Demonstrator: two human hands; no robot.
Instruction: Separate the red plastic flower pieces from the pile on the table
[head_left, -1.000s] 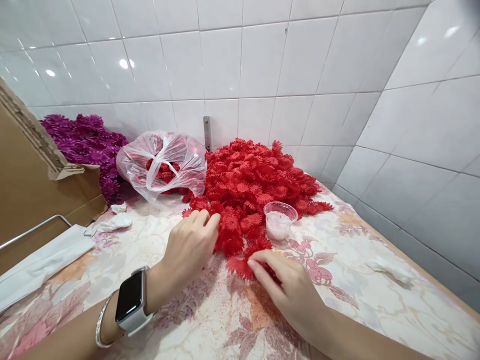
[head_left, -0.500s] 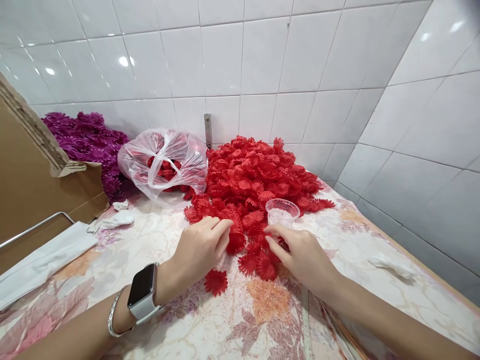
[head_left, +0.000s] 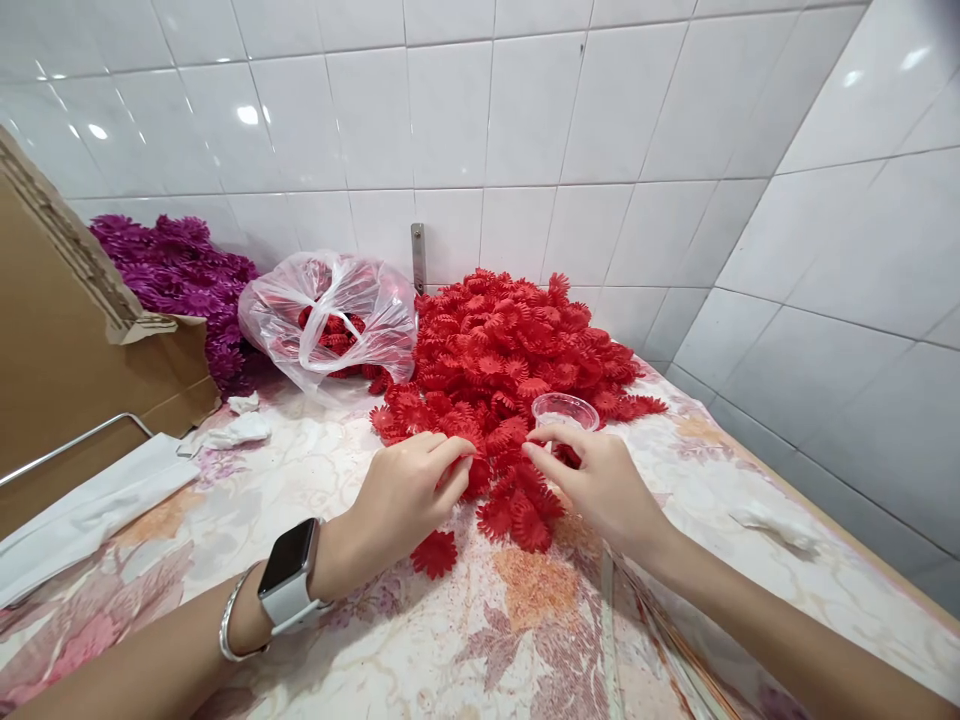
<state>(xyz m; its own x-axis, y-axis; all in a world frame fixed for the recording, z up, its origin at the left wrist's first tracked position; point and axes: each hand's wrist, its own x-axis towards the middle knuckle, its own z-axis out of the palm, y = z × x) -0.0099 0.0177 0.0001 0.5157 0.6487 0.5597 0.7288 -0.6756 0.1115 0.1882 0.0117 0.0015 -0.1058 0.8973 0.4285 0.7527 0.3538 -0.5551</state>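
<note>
My left hand (head_left: 409, 490), with a watch and bangle on its wrist, is closed, thumb and fingertips pinched together at the near edge of the red artificial flowers (head_left: 510, 350). What it pinches, if anything, is too small to make out against the red behind. My right hand (head_left: 600, 485) faces it a short gap away, thumb and forefinger also in a pinch; red petals show beneath its palm. Just beyond the right fingers stands a clear plastic cup (head_left: 564, 408) with whitish contents. Below the hands lie a few loose flower layers (head_left: 519, 510) and a single red flower (head_left: 434, 553).
A knotted clear plastic bag (head_left: 330, 320) holding red flowers sits left of the pile. Purple flowers (head_left: 176, 290) are heaped behind a cardboard box (head_left: 67, 340). Thin strips or sticks (head_left: 667, 640) lie under my right forearm. Tiled walls (head_left: 525, 110) bound the back and right.
Both hands have risen slightly, and the right fingertips have drawn closer together. The loose flowers and the pile stay where they were; the view has shifted a little.
</note>
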